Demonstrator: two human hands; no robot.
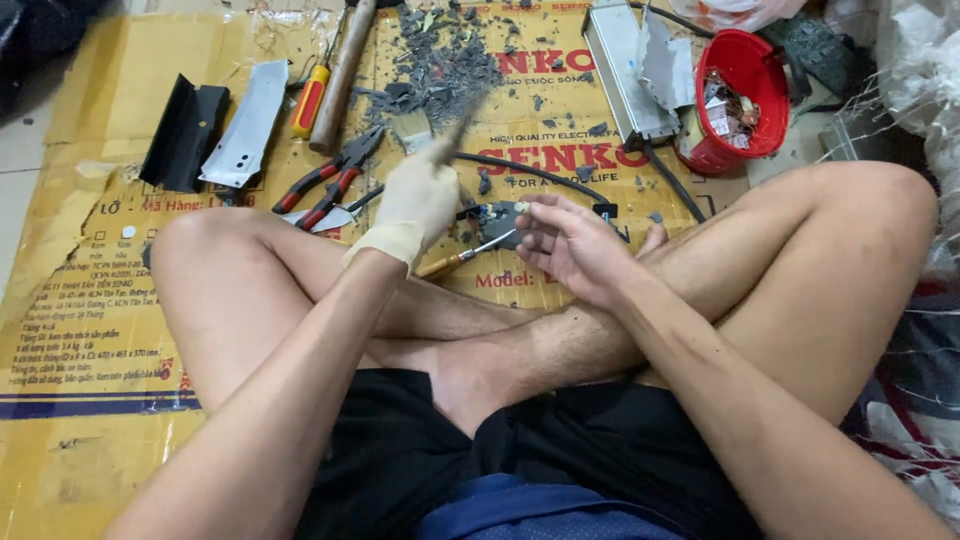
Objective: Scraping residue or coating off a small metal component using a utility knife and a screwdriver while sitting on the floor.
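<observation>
Black shorts (pixel 520 450) nearest, at six o'clock, with bare legs crossed just beyond on flattened yellow cardboard (pixel 90 300). Above the shins, near centre: gloved left hand (pixel 415 200), clenched round a slim tool (pixel 462 122) raised toward twelve o'clock and too blurred to name. Just to its three o'clock: bare right hand (pixel 575 245), fingers half curled, thumb and forefinger close on a small pale bit (pixel 520 207); could not tell whether truly pinched or only touched. Between the two hands, on the cardboard: a small dark board part (pixel 500 222), touched by neither hand as far as could be seen, and a screwdriver (pixel 465 256) lying beside it, unheld. Black cable (pixel 540 172) curved just past it toward two o'clock.

Judged as mid-way through taking the small part to pieces, tool lifted rather than applied. Any further stroke would have called for a steady right-hand hold and the tip brought down clear of the bare fingers.

Containers: red bucket (pixel 745 95) at one o'clock, upright, partly filled with small mixed metal and board scraps. Touching its nine o'clock side, an opened grey metal casing (pixel 620 65), inside not readable. Loose grey debris (pixel 440 60) heaped at twelve o'clock, in no container. Toward ten o'clock: hammer (pixel 340 75), red-handled pliers (pixel 330 182), a bent metal plate (pixel 245 125).
</observation>
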